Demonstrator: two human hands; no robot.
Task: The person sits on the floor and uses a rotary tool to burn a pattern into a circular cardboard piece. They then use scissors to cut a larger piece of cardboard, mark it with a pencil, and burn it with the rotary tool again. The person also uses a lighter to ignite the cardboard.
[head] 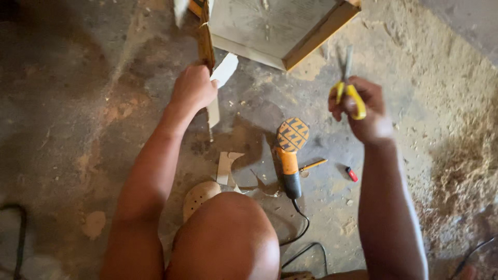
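Note:
My left hand [193, 87] is closed around the corner edge of a wooden box-like piece [270, 31] at the top of the view, with a strip of pale paper or sandpaper [223, 72] sticking out beside the fingers. My right hand [363, 109] is raised to the right and grips yellow-handled scissors [348, 88], blades pointing up and blurred. My bare knee [228, 238] fills the bottom centre.
On the dusty concrete floor lie an orange and black power sander [290, 155] with its black cord [303, 233], a pencil [313, 165], a small red object [351, 174], paper offcuts [225, 166] and a round sanding disc [199, 197]. Sawdust [467, 155] is piled at right.

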